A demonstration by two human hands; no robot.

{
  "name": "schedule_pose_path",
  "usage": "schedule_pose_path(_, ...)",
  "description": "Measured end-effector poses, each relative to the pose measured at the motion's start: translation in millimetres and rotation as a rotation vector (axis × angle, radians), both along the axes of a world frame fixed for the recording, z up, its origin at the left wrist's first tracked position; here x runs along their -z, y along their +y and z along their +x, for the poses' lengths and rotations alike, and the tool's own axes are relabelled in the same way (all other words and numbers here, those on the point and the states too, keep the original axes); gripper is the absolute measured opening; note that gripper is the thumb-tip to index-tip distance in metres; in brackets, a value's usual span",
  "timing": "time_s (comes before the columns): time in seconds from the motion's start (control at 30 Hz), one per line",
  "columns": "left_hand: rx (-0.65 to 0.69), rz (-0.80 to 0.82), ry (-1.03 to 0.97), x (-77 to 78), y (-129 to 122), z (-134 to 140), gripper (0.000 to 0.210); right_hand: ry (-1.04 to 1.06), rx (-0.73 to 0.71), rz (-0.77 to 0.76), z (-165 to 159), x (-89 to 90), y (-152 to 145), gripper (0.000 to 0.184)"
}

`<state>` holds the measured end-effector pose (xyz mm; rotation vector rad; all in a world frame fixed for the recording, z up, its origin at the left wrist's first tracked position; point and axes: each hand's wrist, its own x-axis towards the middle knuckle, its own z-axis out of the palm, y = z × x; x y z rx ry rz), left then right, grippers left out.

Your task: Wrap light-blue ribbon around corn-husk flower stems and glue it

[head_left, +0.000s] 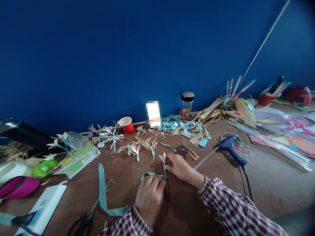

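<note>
My right hand (177, 165) pinches a small corn-husk flower (162, 157) near its base, with the pale petals fanning out above the fingertips. A thin stem hangs below it. Just below and to the left, my left hand (150, 195) is closed on a teal ribbon (102, 186), which loops above the knuckles and reaches the flower's stem. The ribbon's long tail trails left past my wrist. The fingertips of my left hand are hidden. Finished-looking husk flowers with teal stems, such as one flower (136, 152), lie beyond my hands.
Black-handled scissors (85, 221) lie at lower left, and another pair of scissors (180, 149) lies behind my right hand. A blue glue gun (232, 150) with a cord rests at right. Behind stand a red paper cup (127, 125), ribbon rolls (192, 128) and a jar (186, 106).
</note>
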<state>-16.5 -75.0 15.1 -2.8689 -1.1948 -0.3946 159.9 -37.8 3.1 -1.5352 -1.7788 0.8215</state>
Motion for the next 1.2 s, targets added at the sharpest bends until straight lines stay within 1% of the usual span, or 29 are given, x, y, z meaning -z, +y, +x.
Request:
schedule_pose_path(0.07, -0.002, -0.039, -0.009, 6.4, -5, 2, 0.022, -0.011, 0.018, 0.002, -1, -0.5, 0, 0.007)
schedule_pose_path(0.17, -0.054, -0.021, -0.039, 14.6, -7, 4, 0.026, -0.023, 0.018, 0.005, -1, -0.6, 0, 0.007)
schedule_pose_path(0.23, -0.068, -0.012, -0.052, 17.0, -8, 3, 0.029, -0.032, 0.016, 0.009, -1, 0.0, 0, 0.007)
schedule_pose_path(0.47, -0.079, -0.053, -0.035, 17.8, -7, 0, 0.032, -0.081, 0.028, 0.030, -1, 4.9, 1, 0.007)
schedule_pose_path(0.7, -0.126, -0.063, 0.032, 21.8, -12, -2, 0.043, -0.134, 0.046, 0.039, 1, 7.7, -1, 0.008)
schedule_pose_path(0.8, -0.116, -0.059, 0.036, 19.4, -12, -3, 0.042, -0.133, 0.044, 0.044, 2, 6.9, -1, 0.011)
schedule_pose_path(0.9, -0.102, -0.049, 0.016, 17.3, -12, -2, 0.039, -0.128, 0.032, 0.040, 2, 4.9, 0, 0.011)
schedule_pose_path(1.2, -0.107, -0.015, -0.024, 18.1, -14, -2, 0.033, -0.117, 0.057, 0.022, 1, 4.3, -1, 0.011)
